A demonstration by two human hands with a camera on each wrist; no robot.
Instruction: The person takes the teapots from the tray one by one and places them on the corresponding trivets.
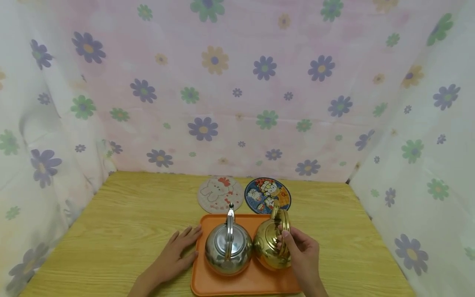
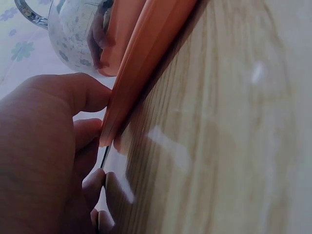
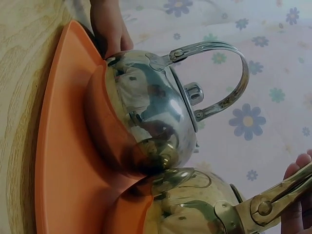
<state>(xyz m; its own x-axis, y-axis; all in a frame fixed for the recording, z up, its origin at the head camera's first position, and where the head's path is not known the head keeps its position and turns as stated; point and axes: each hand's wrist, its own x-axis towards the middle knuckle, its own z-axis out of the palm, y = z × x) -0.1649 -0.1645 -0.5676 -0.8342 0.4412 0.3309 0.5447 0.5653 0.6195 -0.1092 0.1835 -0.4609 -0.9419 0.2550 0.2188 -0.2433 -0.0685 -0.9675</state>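
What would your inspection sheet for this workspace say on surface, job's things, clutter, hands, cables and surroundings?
Surface: wood-grain table.
Job's things: silver kettle upright on orange tray; gold kettle beside it, base contact hidden.
Clutter: pale round mat and dark round mat, flat behind the tray.
Hands: left hand touches the tray's left edge; right hand grips the gold kettle's handle.
Cables: nothing seen.
Surroundings: floral cloth behind and at both sides.
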